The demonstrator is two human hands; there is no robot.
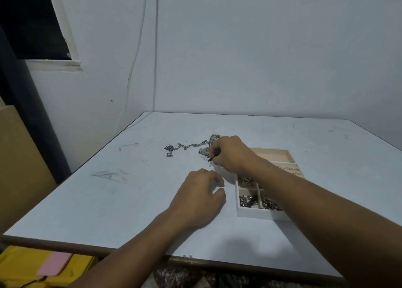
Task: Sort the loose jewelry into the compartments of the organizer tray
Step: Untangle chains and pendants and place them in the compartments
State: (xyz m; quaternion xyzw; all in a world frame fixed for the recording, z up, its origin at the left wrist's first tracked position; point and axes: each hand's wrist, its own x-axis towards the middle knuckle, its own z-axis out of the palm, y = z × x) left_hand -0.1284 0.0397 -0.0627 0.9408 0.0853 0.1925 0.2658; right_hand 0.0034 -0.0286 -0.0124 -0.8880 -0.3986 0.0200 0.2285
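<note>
Just beyond the organizer tray, off its far-left corner, the right hand is down on the table with its fingers curled tight, and a small dark stick-like piece pokes out from between them; what else it has pinched there cannot be told, since the knuckles hide the fingertips. To the left of the tray, level with its middle, the left hand rests on the bare tabletop, loosely curled, thumb and forefinger a little apart, holding nothing that shows. As for progress, a fair share looks done: the tray's near compartments already carry heaps of small silvery pieces, one of them with something dark lying among the metal, and a compartment further back seems to hold a few rings, though the right forearm crosses over much of the tray and hides the rest. The big far compartment looks bare, pale pink inside. What is left lies out past the tray's far-left corner: a silver chain strung out in a crooked line across the table, bunched at its far-left end, running back to a darker cluster just beside the right hand's knuckles, plus a shiny lump right under those fingers. So the chain and that little heap are likely the last big items, and the links look kinked and prone to snag.
</note>
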